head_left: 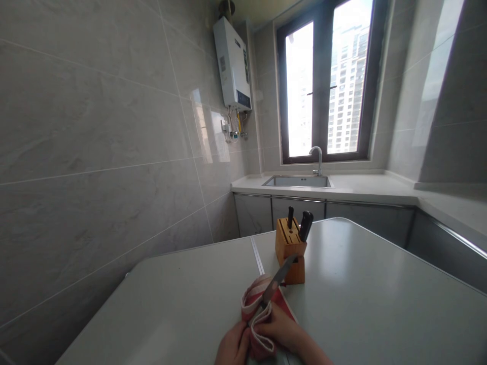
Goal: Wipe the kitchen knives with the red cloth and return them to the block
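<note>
A kitchen knife [279, 280] points up and to the right, its blade bare and its lower end wrapped in a red and white striped cloth [251, 299]. My left hand [233, 344] is closed at the lower end of the knife, where the handle is mostly hidden by fingers and cloth. On the other side, my right hand [281, 327] pinches the folded cloth around the base of the blade. Just beyond the blade tip stands a wooden knife block [289, 248]; a small black-handled knife [290, 217] and a larger black-handled one [306, 225] sit in it.
The white table [182, 304] has a seam strip running across it. Behind it, a counter [365, 182] holds a steel sink [299, 181] with a faucet [316, 159] under a window. A water heater [233, 66] hangs by the tiled left wall [95, 126].
</note>
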